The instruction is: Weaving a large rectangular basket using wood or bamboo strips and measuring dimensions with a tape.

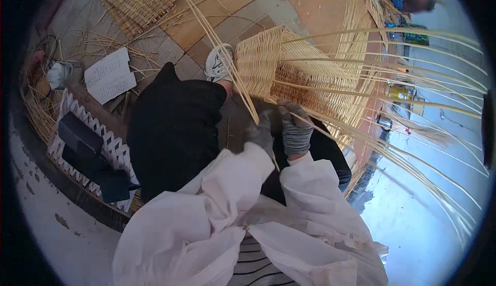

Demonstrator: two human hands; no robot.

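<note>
A partly woven wicker basket (256, 66) lies tilted at the centre right, with long loose stakes (423, 102) fanning out to the right. My left hand (261, 136), in a grey glove, has its fingers closed on several long pale canes (232, 72), which run up toward the top left. Beside it, my right hand (295, 128), also gloved, is closed on the canes at the basket's lower edge; its fingertips are partly hidden. My black-clad knees (170, 136) are below and beside the basket, and my foot in a white shoe (214, 64) is just left of it.
Woven panels (134, 7) and scattered canes lie on the tiled floor. A written sheet (108, 77), a white cup-like object (57, 74) and a white lattice rack (119, 193) with black objects are at the left. Jars (400, 92) and a dark blue bundle stand at the right.
</note>
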